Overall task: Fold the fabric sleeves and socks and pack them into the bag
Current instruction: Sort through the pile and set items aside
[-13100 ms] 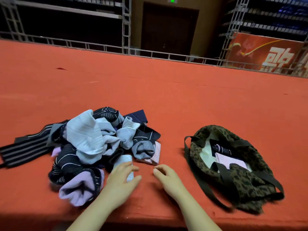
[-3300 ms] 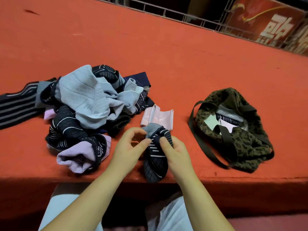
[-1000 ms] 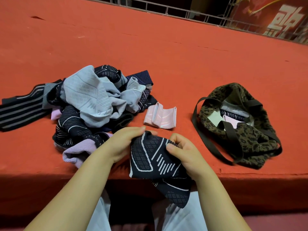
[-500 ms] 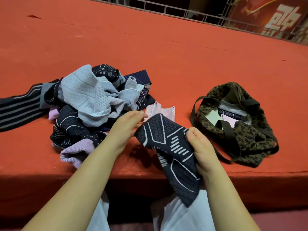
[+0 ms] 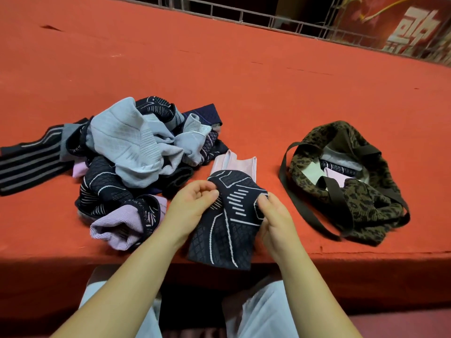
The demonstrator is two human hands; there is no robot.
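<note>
Fingers of the left hand (image 5: 192,206) and right hand (image 5: 275,215) curl and pinch the two side edges of a dark patterned sleeve (image 5: 227,220), which drapes from them over the near edge of the table (image 5: 244,81). Just beyond the fingers lies a folded pink sleeve (image 5: 241,163), the heap of fabric pieces (image 5: 131,152) to their left, and the open leopard-print bag (image 5: 351,191) to their right. Red cloth covers the table, with a metal railing (image 5: 268,17) and red banner (image 5: 402,23) behind.
</note>
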